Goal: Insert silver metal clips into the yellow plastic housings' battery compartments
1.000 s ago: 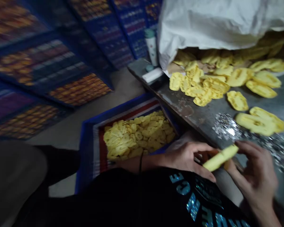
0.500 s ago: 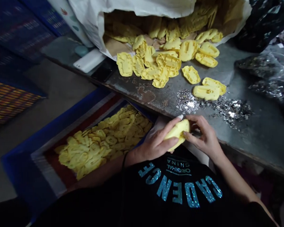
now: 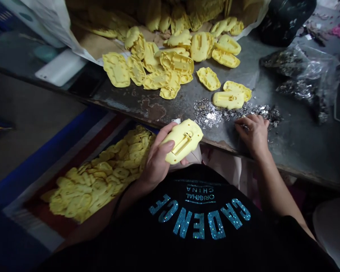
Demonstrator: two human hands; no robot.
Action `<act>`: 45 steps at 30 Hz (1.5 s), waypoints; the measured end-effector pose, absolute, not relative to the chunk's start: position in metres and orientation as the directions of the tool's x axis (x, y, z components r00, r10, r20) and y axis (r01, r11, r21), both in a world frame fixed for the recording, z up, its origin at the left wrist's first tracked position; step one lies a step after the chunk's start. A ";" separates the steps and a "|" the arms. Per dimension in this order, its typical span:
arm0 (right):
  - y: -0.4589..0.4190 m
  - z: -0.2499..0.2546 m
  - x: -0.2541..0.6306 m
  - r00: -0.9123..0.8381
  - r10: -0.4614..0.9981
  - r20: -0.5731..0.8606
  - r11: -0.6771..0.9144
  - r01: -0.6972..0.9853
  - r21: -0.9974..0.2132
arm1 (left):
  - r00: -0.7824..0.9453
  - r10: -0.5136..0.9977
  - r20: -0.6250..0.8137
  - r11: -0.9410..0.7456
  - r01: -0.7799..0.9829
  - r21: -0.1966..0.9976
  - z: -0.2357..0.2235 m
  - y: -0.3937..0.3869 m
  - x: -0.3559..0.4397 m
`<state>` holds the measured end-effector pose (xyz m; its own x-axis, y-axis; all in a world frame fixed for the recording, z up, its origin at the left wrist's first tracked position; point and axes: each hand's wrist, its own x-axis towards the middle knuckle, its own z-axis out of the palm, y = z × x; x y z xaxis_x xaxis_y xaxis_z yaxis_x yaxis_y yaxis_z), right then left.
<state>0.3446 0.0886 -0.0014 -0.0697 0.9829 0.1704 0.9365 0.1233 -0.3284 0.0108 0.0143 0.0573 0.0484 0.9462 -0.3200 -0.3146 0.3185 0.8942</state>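
Yellow shell in your left hand, at the table's near edge.
Your left thumb and fingers clasp its left end, slotted face up; it's probably light, stiff plastic, a little slick, with thin edges that could crack, so hold the long sides lightly. Your right hand curls fingers-down at the small metal pieces, to the right; you can't tell whether it pinches any.

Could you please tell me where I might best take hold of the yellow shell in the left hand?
I'd pinch the yellow shell across its free end, coming from the right: the left hand holds the opposite end, thumb on top, and this should leave the middle slot untouched.
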 end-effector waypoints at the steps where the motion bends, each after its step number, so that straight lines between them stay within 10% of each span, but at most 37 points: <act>1: 0.090 -0.003 0.342 -0.075 0.982 0.174 0.129 0.938 -0.321 | 0.046 0.946 -0.320 0.318 -0.315 0.894 0.057 0.014 0.011; 36: 0.091 -0.002 0.324 -0.130 0.987 0.095 0.153 0.946 -0.288 | 0.044 0.945 -0.325 0.320 -0.329 0.888 0.051 0.013 0.013; 45: 0.076 0.016 0.329 -0.161 0.969 0.187 0.234 0.842 -0.485 | 0.071 0.935 -0.348 0.351 -0.327 0.877 0.051 0.014 0.016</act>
